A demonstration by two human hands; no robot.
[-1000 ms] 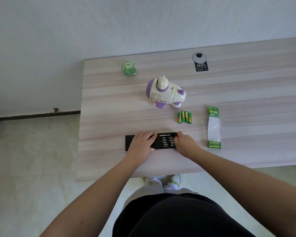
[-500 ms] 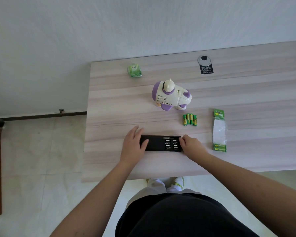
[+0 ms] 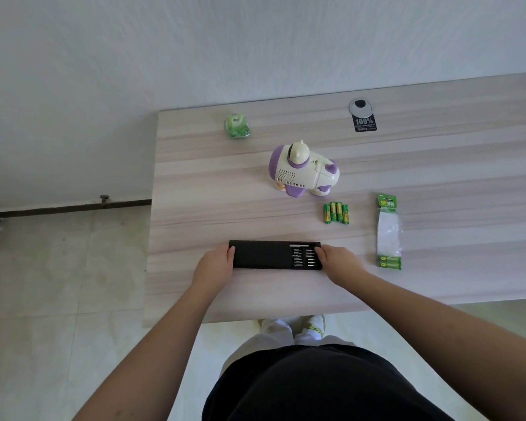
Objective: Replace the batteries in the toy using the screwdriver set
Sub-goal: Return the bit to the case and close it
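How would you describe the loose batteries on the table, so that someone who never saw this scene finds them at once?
Start at the white and purple toy in the middle of the table. Just nearer the person and slightly right of it lie four loose batteries, side by side. They are green and yellow and bare, unlike the battery pack farther right, which is in a clear wrapper.

Both bare forearms are reaching forward, converging. Left hand (image 3: 213,265) is gripping the left end of the black rectangular screwdriver case (image 3: 263,255), thumb on top. Right hand (image 3: 338,262) is gripping its right end, fingers curling over the edge.
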